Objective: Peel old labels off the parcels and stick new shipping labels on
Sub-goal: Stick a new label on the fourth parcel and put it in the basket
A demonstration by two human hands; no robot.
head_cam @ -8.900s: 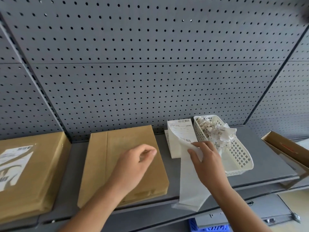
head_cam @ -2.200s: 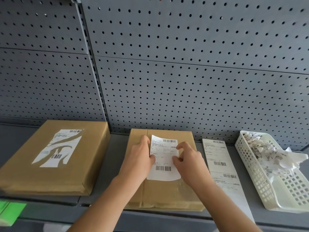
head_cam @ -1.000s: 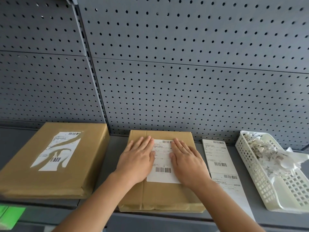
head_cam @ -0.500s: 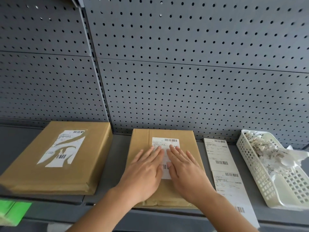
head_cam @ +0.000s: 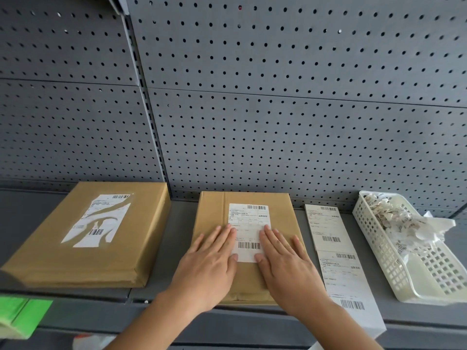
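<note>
On the head camera I judge this to be the smoothing step. The left hand (head_cam: 209,263) and right hand (head_cam: 285,266) lie flat, fingers straight and close together, pressing the new label (head_cam: 249,223) onto the middle parcel (head_cam: 283,218) at 6 o'clock. Next I'd go to the second parcel (head_cam: 50,248) at 8 o'clock, peel off its torn old label (head_cam: 98,221), then take a fresh one from the strip (head_cam: 336,261) at 4 o'clock. The hands hide the new label's lower corners, and I can't read the print.
</note>
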